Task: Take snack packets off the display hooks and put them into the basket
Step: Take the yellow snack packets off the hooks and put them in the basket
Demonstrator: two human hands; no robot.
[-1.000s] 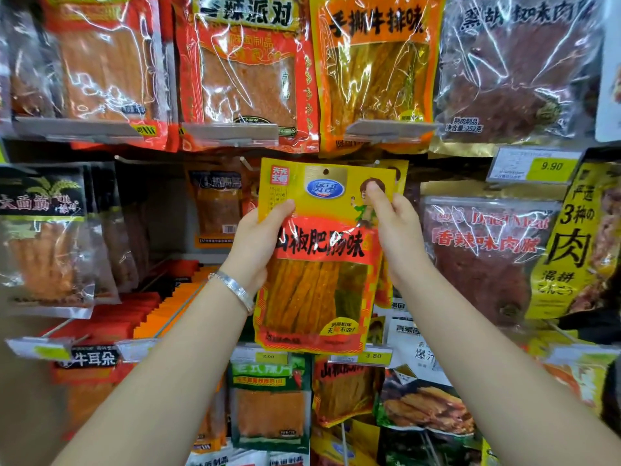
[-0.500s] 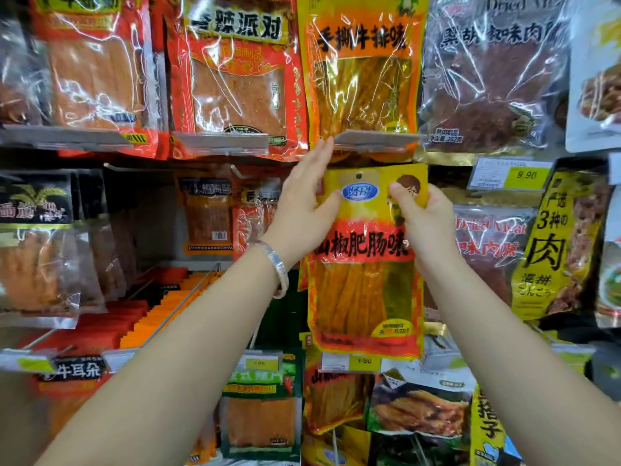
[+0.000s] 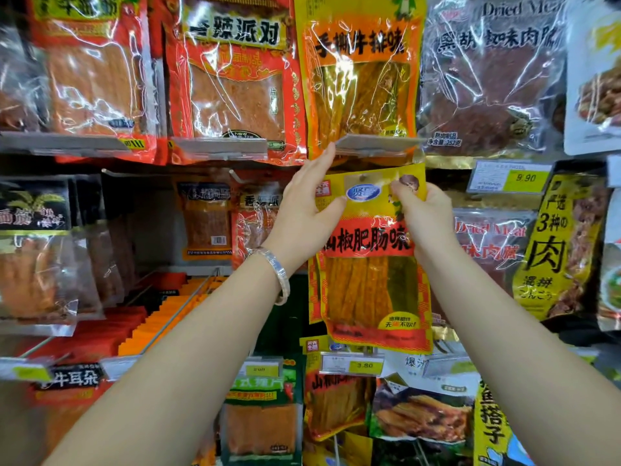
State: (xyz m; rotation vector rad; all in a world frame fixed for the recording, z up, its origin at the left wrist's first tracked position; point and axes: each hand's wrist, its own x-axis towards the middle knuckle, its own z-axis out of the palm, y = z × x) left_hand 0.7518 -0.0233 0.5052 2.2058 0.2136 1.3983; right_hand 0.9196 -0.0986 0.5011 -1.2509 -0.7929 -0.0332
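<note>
A yellow and red snack packet [image 3: 369, 243] with orange strips behind its clear window hangs in front of the middle row of the display. My left hand [image 3: 302, 213] holds its upper left edge, thumb on the front and fingers pointing up behind it. My right hand [image 3: 426, 216] pinches the top right corner. The packet's top sits just under a clear price holder [image 3: 373, 144], and a hook tip [image 3: 362, 178] shows at its hanging hole. No basket is in view.
Packets crowd the wall on all sides: red ones [image 3: 235, 89] and a yellow one [image 3: 361, 79] above, dried meat [image 3: 487, 79] at upper right, more rows below. Price tags read 9.90 [image 3: 526, 178] and 3.80 [image 3: 364, 365]. Bare hooks [image 3: 235, 174] stick out left of the packet.
Both hands have carried the packet up and to the right, close under the top row's price holder. My left fingers have straightened upward behind it.
</note>
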